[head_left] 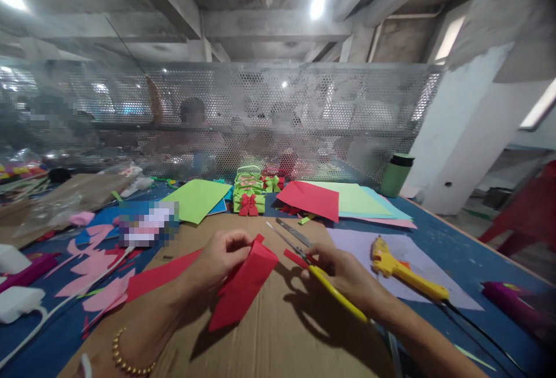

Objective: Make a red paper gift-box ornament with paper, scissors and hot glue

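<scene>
My left hand (219,259) is closed on a folded red paper sheet (243,288), pinching its top edge above a cardboard sheet (282,331). My right hand (343,274) grips yellow-handled scissors (304,253); their blades are apart and point up and left, just right of the red paper. A small red scrap (295,258) lies by the scissors. A beaded bracelet (125,360) is on my left wrist.
A yellow glue gun (406,274) lies on lilac paper at the right. Green, red and pink sheets (330,198), small green paper baskets with red bows (248,193) and a green cup (396,175) stand farther back. Pink cut-outs (99,274) lie at the left. People sit behind a mesh screen.
</scene>
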A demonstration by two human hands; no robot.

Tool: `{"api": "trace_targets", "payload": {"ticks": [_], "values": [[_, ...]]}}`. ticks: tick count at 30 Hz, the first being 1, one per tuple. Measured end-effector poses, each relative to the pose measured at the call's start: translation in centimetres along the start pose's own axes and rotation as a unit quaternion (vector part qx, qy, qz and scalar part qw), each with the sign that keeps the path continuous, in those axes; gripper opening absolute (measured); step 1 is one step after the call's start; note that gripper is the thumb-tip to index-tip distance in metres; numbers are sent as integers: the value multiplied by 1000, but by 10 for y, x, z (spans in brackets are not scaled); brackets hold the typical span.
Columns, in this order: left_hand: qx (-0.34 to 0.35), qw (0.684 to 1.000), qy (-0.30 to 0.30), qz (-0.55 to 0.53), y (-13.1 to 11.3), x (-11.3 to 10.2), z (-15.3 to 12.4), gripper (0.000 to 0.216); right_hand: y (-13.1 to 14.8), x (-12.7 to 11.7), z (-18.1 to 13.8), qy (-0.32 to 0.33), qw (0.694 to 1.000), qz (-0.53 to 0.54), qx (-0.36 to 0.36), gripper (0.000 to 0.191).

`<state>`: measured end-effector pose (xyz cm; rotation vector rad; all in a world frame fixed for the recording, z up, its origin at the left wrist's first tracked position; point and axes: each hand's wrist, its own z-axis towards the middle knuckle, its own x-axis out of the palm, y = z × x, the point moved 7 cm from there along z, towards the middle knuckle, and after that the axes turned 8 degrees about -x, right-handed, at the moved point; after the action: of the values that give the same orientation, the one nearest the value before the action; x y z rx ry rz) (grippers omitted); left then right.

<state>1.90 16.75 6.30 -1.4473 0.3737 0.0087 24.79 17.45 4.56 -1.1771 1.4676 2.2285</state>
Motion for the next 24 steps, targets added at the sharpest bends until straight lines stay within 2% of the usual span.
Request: {"api": "trace_targets", "payload": {"ticks": [3, 5, 8, 11, 14, 17, 20, 21, 22, 24], "values": [[29, 999, -13, 27, -7, -2, -3, 21, 0, -20, 12, -27, 984, -173, -13, 33], [48, 998, -18, 38, -11, -1, -7, 21, -3, -28, 22, -29, 968, -247, -20, 27], [53, 998, -14, 37, -14, -1, -10, 23, -14, -32, 38, -31, 961, -275, -6, 21], [65, 996, -16, 50, -18, -1, -12, 22, -25, -32, 52, -40, 951, -308, 9, 24], [89, 994, -23, 60, -23, -2, -14, 23, -21, -34, 59, -40, 943, -330, 1, 22], [98, 994, -23, 52, -26, -1, -16, 22, 7, -39, 56, -53, 941, -333, -28, 19], [110, 992, -16, 55, -29, 2, -20, 21, 56, -37, 38, -59, 950, -295, -86, 21], [115, 992, -10, 59, -30, 4, -22, 20, 72, -33, 30, -50, 957, -263, -113, 22], [121, 991, -4, 62, -31, 7, -24, 20, 89, -29, 22, -50, 970, -188, -146, 22], [132, 989, 11, 71, -32, 11, -27, 20, 110, -23, 8, -56, 977, -102, -177, 18]]}}
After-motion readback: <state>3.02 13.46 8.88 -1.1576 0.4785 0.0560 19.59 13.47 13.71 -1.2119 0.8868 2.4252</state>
